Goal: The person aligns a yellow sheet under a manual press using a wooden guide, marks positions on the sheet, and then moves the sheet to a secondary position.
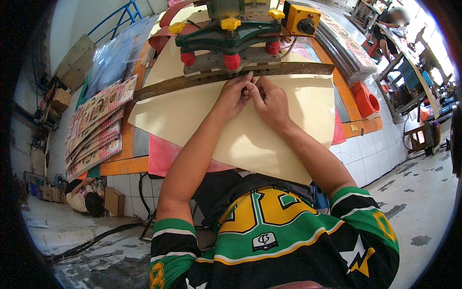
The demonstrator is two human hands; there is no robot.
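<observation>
My left hand (pixel 233 98) and my right hand (pixel 273 102) meet over a large cream sheet (pixel 192 125), just in front of a long rusty metal bar (pixel 163 87). The fingers of both are closed in a pinch, tips close together. Whatever lies between them is too small or hidden to make out. Right behind the bar stands a dark green press (pixel 226 41) with yellow star-shaped knobs (pixel 230 24) and red round feet (pixel 232 61). Part of a pink-red sheet (pixel 166 153) shows beneath the cream one.
Stacked printed boards (pixel 98 123) lie at the table's left, near clear plastic sheets (pixel 115 55). A yellow control box (pixel 301 19) with a black dial sits beside the press. To the right are a red container (pixel 365 100) and another board stack (pixel 347 48). Two other people are farther off.
</observation>
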